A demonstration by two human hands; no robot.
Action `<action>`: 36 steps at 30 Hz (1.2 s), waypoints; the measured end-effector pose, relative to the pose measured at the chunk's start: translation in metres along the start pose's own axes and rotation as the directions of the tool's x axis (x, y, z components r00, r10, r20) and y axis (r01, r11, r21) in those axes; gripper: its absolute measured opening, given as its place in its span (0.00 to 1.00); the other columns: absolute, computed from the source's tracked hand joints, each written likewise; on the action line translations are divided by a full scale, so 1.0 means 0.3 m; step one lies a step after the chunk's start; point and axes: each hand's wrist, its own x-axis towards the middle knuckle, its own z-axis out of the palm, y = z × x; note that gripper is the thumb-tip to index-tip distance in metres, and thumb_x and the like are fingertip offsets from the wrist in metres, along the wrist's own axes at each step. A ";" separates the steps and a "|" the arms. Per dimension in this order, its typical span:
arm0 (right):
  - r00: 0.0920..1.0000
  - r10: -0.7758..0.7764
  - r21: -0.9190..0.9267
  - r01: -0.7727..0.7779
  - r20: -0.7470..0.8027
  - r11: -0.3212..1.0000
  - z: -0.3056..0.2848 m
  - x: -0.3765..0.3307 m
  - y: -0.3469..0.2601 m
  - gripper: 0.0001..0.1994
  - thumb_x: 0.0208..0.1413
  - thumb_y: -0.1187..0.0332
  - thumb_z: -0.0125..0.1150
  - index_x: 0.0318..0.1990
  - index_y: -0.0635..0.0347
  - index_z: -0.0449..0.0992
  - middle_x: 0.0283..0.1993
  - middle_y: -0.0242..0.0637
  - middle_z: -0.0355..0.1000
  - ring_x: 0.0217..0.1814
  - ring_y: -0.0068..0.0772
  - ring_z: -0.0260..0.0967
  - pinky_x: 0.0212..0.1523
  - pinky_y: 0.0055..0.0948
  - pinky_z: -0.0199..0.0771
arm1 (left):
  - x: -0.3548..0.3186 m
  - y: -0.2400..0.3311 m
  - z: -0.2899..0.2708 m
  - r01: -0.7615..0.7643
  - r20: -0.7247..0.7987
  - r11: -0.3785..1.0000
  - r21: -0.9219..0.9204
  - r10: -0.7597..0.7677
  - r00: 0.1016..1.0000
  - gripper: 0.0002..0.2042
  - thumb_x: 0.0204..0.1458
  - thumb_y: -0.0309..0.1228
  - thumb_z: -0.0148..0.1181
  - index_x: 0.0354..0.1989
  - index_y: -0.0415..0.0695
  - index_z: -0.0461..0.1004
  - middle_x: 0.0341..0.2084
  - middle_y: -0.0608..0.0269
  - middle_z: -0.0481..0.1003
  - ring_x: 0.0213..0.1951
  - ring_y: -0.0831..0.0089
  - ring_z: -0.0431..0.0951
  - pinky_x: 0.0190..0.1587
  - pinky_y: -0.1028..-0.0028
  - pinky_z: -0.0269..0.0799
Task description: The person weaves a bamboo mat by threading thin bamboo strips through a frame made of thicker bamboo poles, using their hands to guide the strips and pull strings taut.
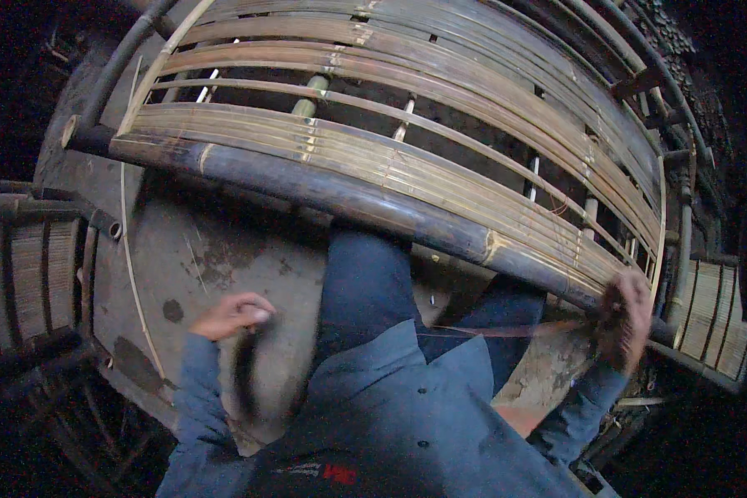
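My left hand (pixel 234 316) is out over the floor at the left, fingers curled and thumb against them; what it may pinch is too small to make out. My right hand (pixel 629 311) is at the right end of the bamboo bench's thick front pole (pixel 349 199), smeared by motion, so its fingers cannot be read. A thin reddish strand (pixel 506 332) crosses above my lap toward the right hand. Long pale bamboo slats (pixel 440 178) lie side by side on the bench frame, with gaps between some that show the crosspieces beneath.
A long thin bamboo strip (pixel 133 274) lies along the floor at the left. Other bamboo furniture stands at the left (pixel 37 274) and the right (pixel 710 311). My knees reach under the front pole. The concrete floor (pixel 174 241) has dark stains.
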 end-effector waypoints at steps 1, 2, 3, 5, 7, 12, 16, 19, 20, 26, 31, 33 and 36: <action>0.983 -0.184 0.017 0.184 -0.007 0.983 -0.109 0.001 0.012 0.13 0.59 0.59 0.62 0.42 0.60 0.75 0.38 0.33 0.70 0.34 0.23 0.65 0.36 0.23 0.66 | -0.038 0.039 -0.072 -0.019 -0.126 0.998 0.057 0.026 0.992 0.15 0.54 0.35 0.68 0.47 0.44 0.79 0.45 0.66 0.79 0.49 0.73 0.76 0.53 0.69 0.72; 0.981 -0.147 0.332 0.182 -0.129 0.926 -0.114 -0.062 -0.079 0.10 0.60 0.62 0.59 0.41 0.59 0.75 0.45 0.36 0.71 0.41 0.28 0.66 0.49 0.29 0.67 | -0.027 0.080 -0.117 -0.139 -0.259 0.981 0.138 0.172 0.951 0.15 0.52 0.32 0.67 0.48 0.43 0.79 0.46 0.65 0.78 0.50 0.71 0.76 0.54 0.68 0.71; 0.944 -0.328 0.501 0.288 -0.008 0.816 -0.175 -0.052 -0.094 0.12 0.61 0.63 0.59 0.46 0.60 0.74 0.52 0.40 0.69 0.51 0.32 0.64 0.57 0.34 0.63 | -0.033 0.131 -0.153 -0.232 -0.387 0.945 0.231 0.308 0.869 0.16 0.50 0.29 0.66 0.48 0.42 0.79 0.46 0.64 0.78 0.51 0.68 0.76 0.55 0.68 0.70; 0.733 -0.637 0.846 0.167 0.237 0.507 -0.297 -0.016 -0.101 0.17 0.63 0.65 0.59 0.56 0.62 0.73 0.64 0.46 0.66 0.70 0.41 0.60 0.73 0.43 0.54 | -0.007 0.338 -0.156 -0.243 -0.532 0.807 0.539 0.549 0.645 0.16 0.49 0.23 0.61 0.48 0.39 0.78 0.45 0.59 0.78 0.52 0.63 0.77 0.58 0.67 0.69; 0.643 -0.714 0.896 0.094 0.279 0.434 -0.384 0.018 -0.113 0.17 0.63 0.68 0.57 0.57 0.62 0.71 0.60 0.43 0.68 0.63 0.41 0.64 0.66 0.44 0.63 | 0.154 0.510 -0.106 -0.427 -0.413 0.619 0.659 0.772 0.482 0.14 0.51 0.23 0.59 0.47 0.38 0.78 0.45 0.56 0.79 0.51 0.60 0.77 0.57 0.66 0.69; 0.856 -0.423 0.299 0.337 0.297 0.893 0.163 0.047 -0.277 0.18 0.61 0.73 0.56 0.59 0.62 0.70 0.48 0.42 0.73 0.50 0.33 0.69 0.53 0.37 0.68 | 0.608 0.806 0.079 -0.409 -0.158 0.380 0.830 0.862 0.481 0.11 0.54 0.29 0.59 0.42 0.40 0.80 0.41 0.47 0.79 0.46 0.49 0.79 0.53 0.59 0.73; 0.702 -0.299 -0.066 0.442 0.646 0.895 0.575 0.131 -0.292 0.17 0.60 0.80 0.57 0.55 0.61 0.66 0.34 0.48 0.73 0.36 0.40 0.74 0.41 0.36 0.71 | 0.736 0.851 0.088 -0.260 -0.265 0.492 0.831 0.761 0.593 0.12 0.54 0.32 0.59 0.44 0.41 0.80 0.41 0.47 0.79 0.45 0.45 0.78 0.52 0.53 0.74; 0.665 -0.401 -0.320 0.693 0.630 0.646 0.749 0.277 -0.207 0.11 0.55 0.73 0.55 0.46 0.58 0.71 0.33 0.57 0.75 0.40 0.63 0.75 0.37 0.54 0.70 | 0.811 0.822 0.099 -0.416 -0.260 0.469 0.779 0.845 0.467 0.16 0.54 0.35 0.59 0.50 0.47 0.80 0.43 0.46 0.80 0.46 0.44 0.79 0.53 0.52 0.74; 0.707 -0.384 -0.504 0.698 0.593 0.508 0.811 0.326 -0.171 0.10 0.57 0.68 0.53 0.44 0.57 0.76 0.33 0.55 0.77 0.39 0.60 0.77 0.38 0.53 0.75 | 0.824 0.831 0.109 -0.395 -0.303 0.543 0.741 0.795 0.525 0.17 0.54 0.35 0.59 0.51 0.48 0.80 0.44 0.46 0.80 0.47 0.44 0.79 0.53 0.52 0.74; 0.728 -0.335 -0.640 0.685 0.598 0.347 1.069 0.475 -0.050 0.09 0.51 0.71 0.59 0.37 0.56 0.83 0.34 0.53 0.78 0.41 0.57 0.78 0.42 0.49 0.78 | 0.880 0.918 0.091 -0.075 -0.220 0.554 0.829 0.447 0.867 0.21 0.51 0.42 0.60 0.55 0.59 0.79 0.48 0.53 0.81 0.50 0.50 0.80 0.56 0.54 0.75; 0.734 -0.240 -0.493 0.625 0.636 0.605 1.161 0.507 -0.047 0.10 0.49 0.67 0.65 0.39 0.53 0.85 0.38 0.53 0.79 0.44 0.57 0.78 0.45 0.51 0.78 | 1.027 0.901 0.043 -0.102 -0.073 0.640 0.762 0.242 0.968 0.18 0.48 0.36 0.63 0.48 0.49 0.83 0.45 0.51 0.81 0.48 0.52 0.81 0.52 0.60 0.76; 0.753 -0.251 -0.431 0.579 0.608 0.692 1.141 0.515 -0.025 0.10 0.50 0.65 0.65 0.39 0.53 0.85 0.38 0.53 0.79 0.44 0.59 0.78 0.44 0.51 0.78 | 1.010 0.926 0.075 -0.091 -0.123 0.645 0.759 0.280 0.952 0.14 0.48 0.35 0.64 0.43 0.47 0.83 0.43 0.51 0.82 0.45 0.53 0.82 0.50 0.60 0.75; 0.829 -0.318 -0.594 0.554 0.460 0.584 1.027 0.430 -0.108 0.15 0.55 0.60 0.64 0.38 0.65 0.83 0.34 0.52 0.80 0.37 0.52 0.79 0.39 0.44 0.77 | 0.917 0.921 0.071 -0.252 -0.152 0.656 0.711 0.494 0.856 0.10 0.50 0.34 0.64 0.38 0.44 0.83 0.37 0.53 0.82 0.41 0.58 0.82 0.48 0.61 0.75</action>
